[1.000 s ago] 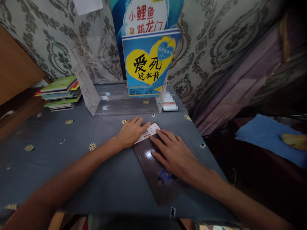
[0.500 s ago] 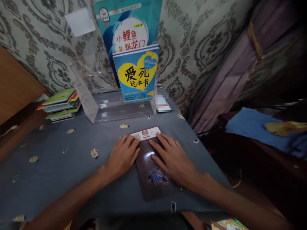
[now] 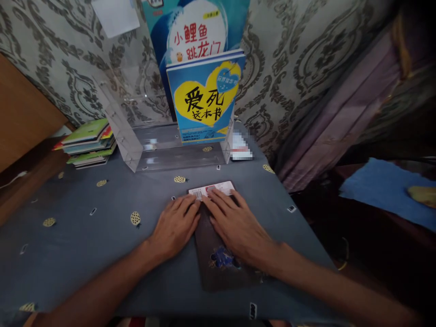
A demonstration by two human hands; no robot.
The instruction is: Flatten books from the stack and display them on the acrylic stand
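Note:
A dark book [image 3: 218, 279] lies on the cloth, with a white barcoded strip along its far end and a blue picture lower on its cover. My left hand [image 3: 177, 225] rests along its left edge, fingertips at the corner of the strip. Across the upper part of the cover my right hand [image 3: 238, 227] lies flat, fingers stretched out over the strip. Neither hand is wrapped round anything. Beyond them a clear plastic book stand [image 3: 131, 147] holds a blue book with a yellow heart [image 3: 204, 100] and a taller teal book [image 3: 197, 22] behind it.
A stack of thin books [image 3: 90, 143] sits at the back left of the grey-blue tablecloth [image 3: 85, 254]. Right of the stand is a small white item, partly blurred out [image 3: 241, 147]. A purple curtain [image 3: 334, 122] hangs on the right, near a blue cloth [image 3: 384, 193].
My right hand has slid left and forward over the book, its fingers now covering more of the white strip. My left hand stays at the left edge. The camera view has shifted slightly.

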